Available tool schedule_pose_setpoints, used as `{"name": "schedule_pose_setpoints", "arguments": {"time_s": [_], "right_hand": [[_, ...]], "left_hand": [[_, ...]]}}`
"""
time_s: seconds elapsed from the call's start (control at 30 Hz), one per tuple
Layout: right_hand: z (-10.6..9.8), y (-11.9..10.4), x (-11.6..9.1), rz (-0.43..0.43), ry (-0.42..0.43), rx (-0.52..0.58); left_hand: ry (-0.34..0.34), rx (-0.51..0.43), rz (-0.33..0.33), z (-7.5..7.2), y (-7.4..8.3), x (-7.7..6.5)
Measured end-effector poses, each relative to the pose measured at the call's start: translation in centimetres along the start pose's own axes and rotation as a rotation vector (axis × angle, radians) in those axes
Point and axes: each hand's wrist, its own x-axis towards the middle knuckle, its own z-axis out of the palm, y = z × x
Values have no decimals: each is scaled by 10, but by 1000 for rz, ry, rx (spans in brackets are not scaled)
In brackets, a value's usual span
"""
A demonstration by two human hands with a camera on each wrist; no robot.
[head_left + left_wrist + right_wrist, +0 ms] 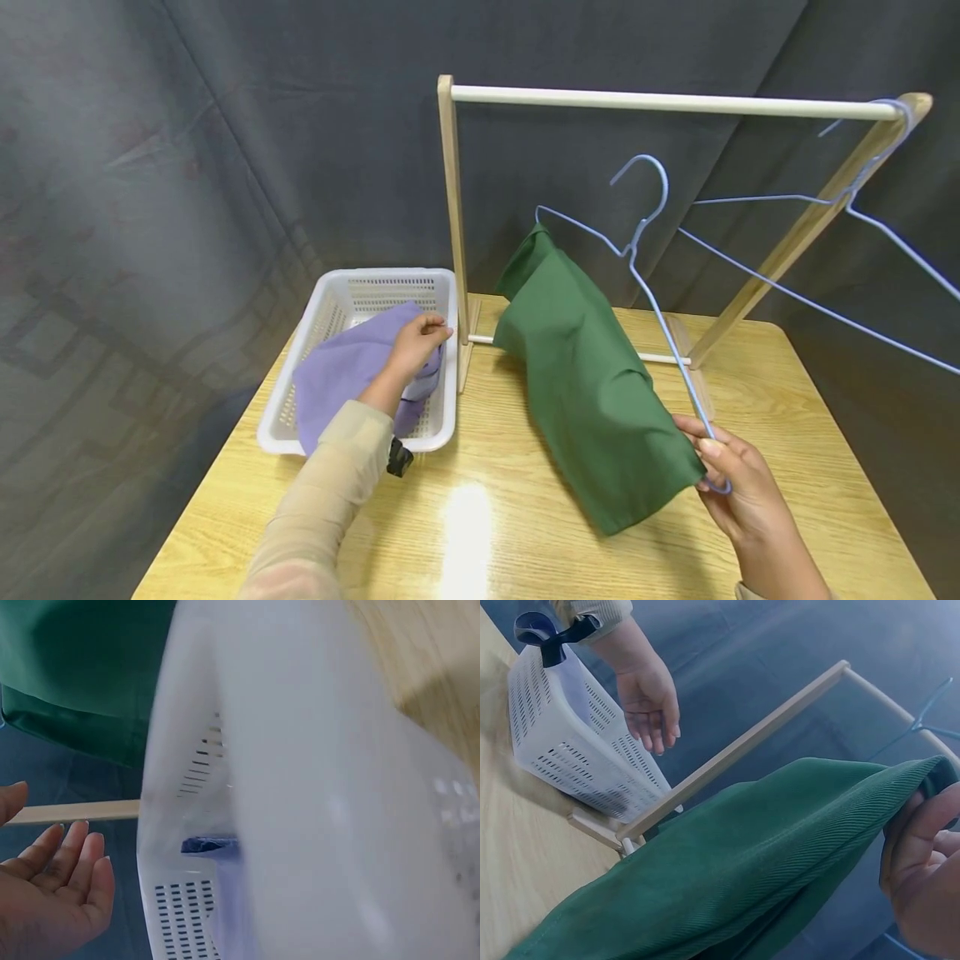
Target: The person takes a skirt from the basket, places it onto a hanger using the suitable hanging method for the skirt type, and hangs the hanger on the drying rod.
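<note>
My right hand [738, 475] grips the lower end of a light-blue wire hanger [660, 321], fingers curled at the edge of a green cloth [585, 367]. The cloth hangs along the tilted hanger, its upper corner at the hanger's far end. In the right wrist view the green cloth [727, 847] spreads broadly from the right hand [934, 862]. My left hand [418, 342] hovers above the white basket [450, 400], its fingers loosely bent and holding nothing. Beneath it a purple cloth [345, 367] lies in the basket. In the left wrist view the left hand [60, 885] shows an unoccupied palm.
Behind the green cloth stands a rack with a white top bar [660, 101] and wooden posts [452, 208]. A second blue hanger [862, 171] hangs bare at its right end. The wooden table [390, 542] bears the basket and rack; a dark curtain [337, 150] is behind.
</note>
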Motion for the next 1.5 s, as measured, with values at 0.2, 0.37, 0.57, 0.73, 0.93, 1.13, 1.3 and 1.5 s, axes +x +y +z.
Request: {"name": "schedule_pose_setpoints", "arguments": {"time_s": [0.2, 0.37, 0.57, 0.73, 0.93, 1.13, 1.3, 1.5], "right_hand": [[1, -2, 6, -3, 20, -31], [2, -4, 10, -6, 40, -40], [4, -7, 14, -3, 69, -43], [5, -9, 18, -12, 67, -37], [6, -12, 24, -33, 33, -11], [8, -15, 27, -33, 58, -10], [9, -16, 29, -10, 91, -21], [11, -20, 36, -10, 78, -28]], "left_hand": [[55, 39, -10, -7, -7, -2], [85, 72, -17, -14, -12, -5], [87, 120, -41, -24, -18, -11], [95, 164, -52, -31, -23, -15], [102, 209, -65, -37, -26, -17], [128, 257, -75, -44, -29, -20], [145, 318, -113, -50, -32, -24], [177, 373, -174, -58, -37, -28]]}}
